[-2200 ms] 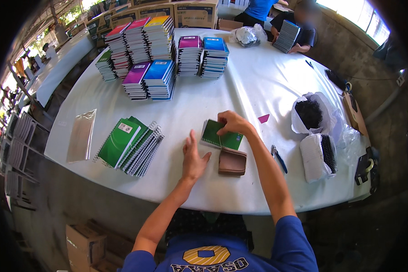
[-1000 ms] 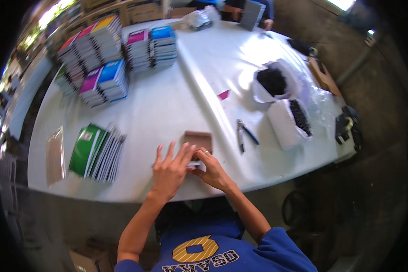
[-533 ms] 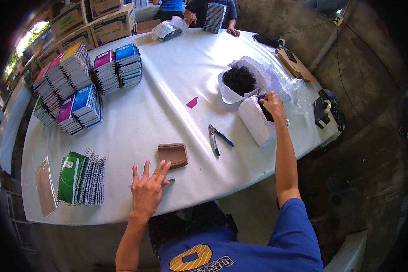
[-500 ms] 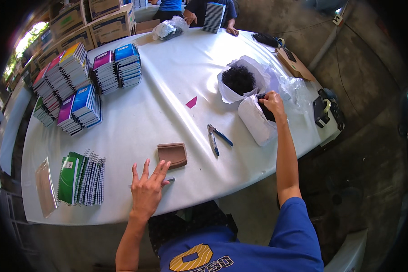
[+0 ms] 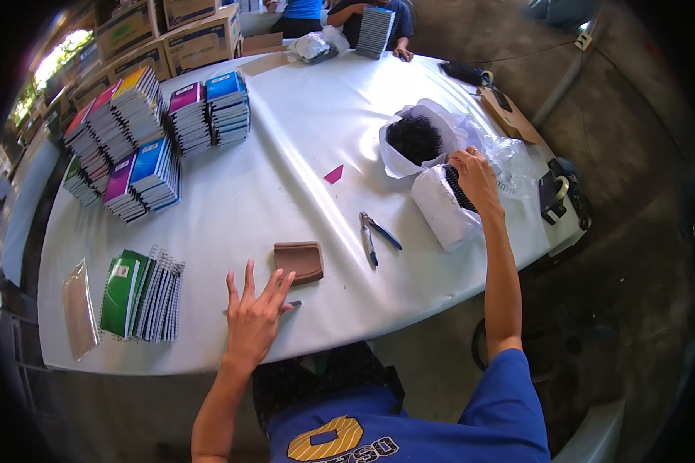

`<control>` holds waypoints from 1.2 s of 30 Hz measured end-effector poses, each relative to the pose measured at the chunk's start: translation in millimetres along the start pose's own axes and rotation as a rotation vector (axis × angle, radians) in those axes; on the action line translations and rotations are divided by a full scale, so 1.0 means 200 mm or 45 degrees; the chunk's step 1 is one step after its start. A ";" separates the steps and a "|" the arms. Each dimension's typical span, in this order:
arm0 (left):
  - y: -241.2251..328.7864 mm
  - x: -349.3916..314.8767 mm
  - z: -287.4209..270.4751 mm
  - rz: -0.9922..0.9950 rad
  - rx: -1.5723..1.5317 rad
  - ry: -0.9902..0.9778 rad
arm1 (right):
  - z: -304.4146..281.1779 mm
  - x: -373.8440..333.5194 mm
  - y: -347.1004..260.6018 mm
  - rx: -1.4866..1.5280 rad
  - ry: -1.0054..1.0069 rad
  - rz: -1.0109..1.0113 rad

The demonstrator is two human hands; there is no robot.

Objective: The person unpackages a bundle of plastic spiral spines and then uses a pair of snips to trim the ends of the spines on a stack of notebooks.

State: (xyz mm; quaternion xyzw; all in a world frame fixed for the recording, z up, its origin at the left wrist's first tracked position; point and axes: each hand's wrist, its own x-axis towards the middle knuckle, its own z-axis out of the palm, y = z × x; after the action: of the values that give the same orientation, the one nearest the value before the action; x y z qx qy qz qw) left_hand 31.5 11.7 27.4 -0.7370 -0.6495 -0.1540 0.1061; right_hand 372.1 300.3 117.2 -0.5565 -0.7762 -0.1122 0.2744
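Note:
My left hand [image 5: 251, 318] rests near the front edge, its fingers spread. Under it lies a thin grey strip [image 5: 289, 307], mostly covered. Just beyond the fingertips sits a brown block with a curved hollow [image 5: 299, 261]. My right hand [image 5: 475, 179] is raised over the mouth of a white bag [image 5: 444, 212] of black binding coils, fingers pinched together. A thin coil [image 5: 506, 187] seems to stick out beside that hand. Behind stands another open white bag [image 5: 390, 150] heaped with fine black coils [image 5: 415, 140]. Blue-handled pliers [image 5: 372, 238] lie between my hands.
Green spiral notebooks [image 5: 139, 297] and a clear plastic sheet [image 5: 80, 309] lie at the left. Tall notebook stacks [image 5: 143, 116] stand behind them. A tape dispenser [image 5: 552, 197] sits at the right edge. Another person's hand [image 5: 402, 54] rests at the far edge.
My right hand has come up out of the bag's mouth and shifted slightly right, uncovering coils inside. My left hand stays in place. The whole view has shifted slightly.

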 end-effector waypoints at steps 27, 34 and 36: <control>-0.07 0.03 0.05 -0.027 -0.102 -0.109 | 0.28 -0.75 -1.00 1.545 -0.702 -0.309; -0.07 0.04 0.05 -0.014 -0.108 -0.100 | 0.28 -0.75 -1.00 1.622 -0.747 -0.393; -0.07 0.04 0.05 -0.021 -0.110 -0.103 | 0.27 -0.75 -0.98 1.573 -0.778 -0.433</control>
State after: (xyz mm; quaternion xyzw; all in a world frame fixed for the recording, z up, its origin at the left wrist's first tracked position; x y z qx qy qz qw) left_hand 18.5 24.3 20.2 -0.7411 -0.6521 -0.1527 0.0467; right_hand 208.1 136.7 16.3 -0.1768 -0.8162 0.4683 0.2886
